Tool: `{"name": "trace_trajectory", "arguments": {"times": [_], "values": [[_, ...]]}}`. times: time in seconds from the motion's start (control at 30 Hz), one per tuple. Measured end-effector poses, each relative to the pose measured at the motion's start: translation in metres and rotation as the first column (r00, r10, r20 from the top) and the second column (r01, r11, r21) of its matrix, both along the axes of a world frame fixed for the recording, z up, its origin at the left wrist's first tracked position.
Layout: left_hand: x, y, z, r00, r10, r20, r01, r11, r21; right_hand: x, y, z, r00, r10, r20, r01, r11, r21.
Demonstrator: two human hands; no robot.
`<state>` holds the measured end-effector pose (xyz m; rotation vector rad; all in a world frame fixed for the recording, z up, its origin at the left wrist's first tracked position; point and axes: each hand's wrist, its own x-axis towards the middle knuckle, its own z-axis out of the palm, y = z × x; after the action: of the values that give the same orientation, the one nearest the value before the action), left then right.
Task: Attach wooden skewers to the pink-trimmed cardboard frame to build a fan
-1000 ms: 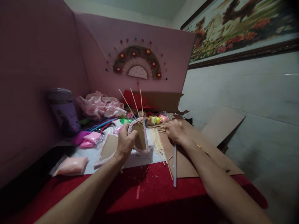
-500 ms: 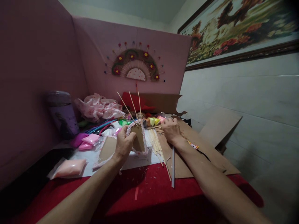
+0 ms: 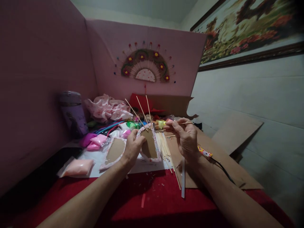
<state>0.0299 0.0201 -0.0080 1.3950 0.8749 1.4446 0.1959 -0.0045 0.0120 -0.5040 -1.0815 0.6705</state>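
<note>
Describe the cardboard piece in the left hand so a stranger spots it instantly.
Find the red cloth at the bottom of the view. Beyond it, the left hand grips the cardboard piece, a brown, pale-rimmed panel. Unlike the similar piece to its left, it has three thin sticks fanning up from its top.

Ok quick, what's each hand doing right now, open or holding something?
Left hand: closed, holding the fabric-edged cardboard piece.
Right hand: closed, pinching a thin wooden stick.

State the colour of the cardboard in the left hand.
The cardboard is brown; it shows best in the head view.
</note>
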Motion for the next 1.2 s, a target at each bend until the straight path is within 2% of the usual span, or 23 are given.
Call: {"name": "trace_trajectory", "arguments": {"times": [0.17, 0.53, 1.2], "values": [[0.002, -0.001, 0.0, 0.999, -0.049, 0.009, 0.049, 0.999, -0.018, -0.008, -0.002, -0.007, 0.996, 0.043, 0.083, -0.039, 0.998, -0.057], [0.003, -0.002, -0.002, 0.996, -0.087, -0.025, 0.087, 0.996, -0.003, -0.016, -0.006, -0.006, 0.991, 0.07, 0.113, -0.058, 0.993, -0.105], [0.002, -0.003, -0.002, 0.994, -0.094, -0.052, 0.095, 0.995, 0.015, -0.017, -0.006, -0.007, 0.992, 0.055, 0.114, -0.044, 0.994, -0.097]]}}
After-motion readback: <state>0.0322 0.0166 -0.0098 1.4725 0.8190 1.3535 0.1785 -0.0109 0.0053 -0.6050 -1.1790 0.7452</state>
